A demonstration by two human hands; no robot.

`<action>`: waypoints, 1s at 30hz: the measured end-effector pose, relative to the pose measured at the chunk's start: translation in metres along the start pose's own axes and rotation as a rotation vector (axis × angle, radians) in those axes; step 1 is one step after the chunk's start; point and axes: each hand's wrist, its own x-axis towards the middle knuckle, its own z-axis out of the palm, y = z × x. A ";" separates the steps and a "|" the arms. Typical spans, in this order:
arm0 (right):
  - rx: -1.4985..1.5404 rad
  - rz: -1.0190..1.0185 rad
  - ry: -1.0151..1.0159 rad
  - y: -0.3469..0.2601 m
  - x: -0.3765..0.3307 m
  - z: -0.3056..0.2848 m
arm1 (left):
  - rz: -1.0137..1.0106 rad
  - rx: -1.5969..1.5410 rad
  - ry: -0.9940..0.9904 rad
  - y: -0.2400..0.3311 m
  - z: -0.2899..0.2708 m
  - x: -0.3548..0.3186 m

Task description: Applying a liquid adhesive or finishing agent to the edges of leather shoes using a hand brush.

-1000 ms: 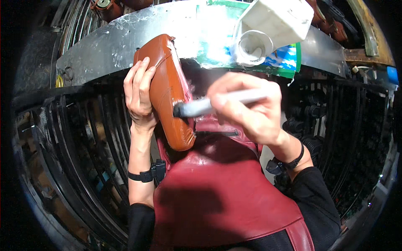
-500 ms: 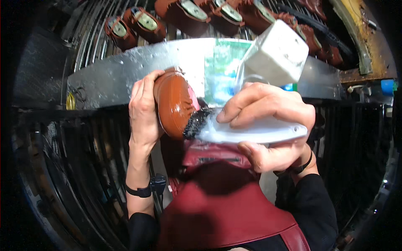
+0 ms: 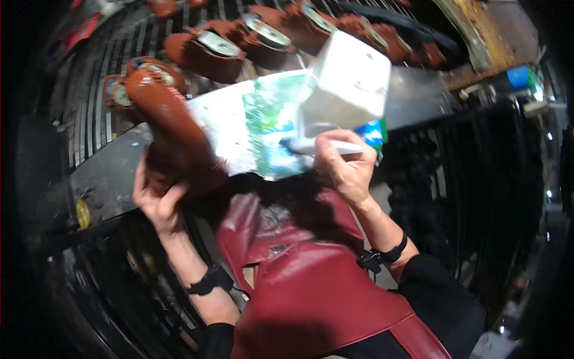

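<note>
A glossy brown leather shoe (image 3: pixel 170 116), smeared by motion, is in my left hand (image 3: pixel 158 200). The fingers grip it at its near end, and its toe points away to the upper left. Closed around a white-handled brush (image 3: pixel 308 145) is my right hand (image 3: pixel 347 167). The brush's dark bristles point left, over a green and blue plastic sheet (image 3: pixel 272 113) on the metal ledge, apart from the shoe. Just beyond my right hand stands a white, boxy plastic container (image 3: pixel 353 75).
Several brown shoes (image 3: pixel 263 36) stand on a slatted metal rack (image 3: pixel 98 72) beyond the ledge (image 3: pixel 113 176). A rusty yellowish frame (image 3: pixel 478 36) is at the far right. My red apron (image 3: pixel 305 287) lies below my hands.
The shoe has swung up and left, away from the brush, its toe now pointing away. My right hand has drawn left with the brush, off the shoe. The view has shifted.
</note>
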 end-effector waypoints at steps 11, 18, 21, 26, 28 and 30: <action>0.292 0.308 0.241 0.007 -0.011 -0.023 | -0.268 -0.336 0.005 -0.036 0.011 -0.114; 0.562 0.404 -0.129 -0.031 0.012 0.006 | -0.340 -0.296 -0.072 -0.008 0.031 -0.122; 0.253 0.220 -0.257 -0.038 -0.005 0.002 | -0.368 -0.397 -0.020 -0.008 0.037 -0.120; 0.267 0.174 -0.432 -0.031 -0.058 0.004 | -0.365 -0.387 -0.094 -0.018 0.024 -0.109; 0.249 0.116 -0.467 -0.023 -0.078 0.005 | -0.384 -0.406 -0.090 -0.017 0.027 -0.102; 0.229 0.036 -0.518 -0.024 -0.094 0.005 | -0.378 -0.417 -0.058 -0.021 0.021 -0.099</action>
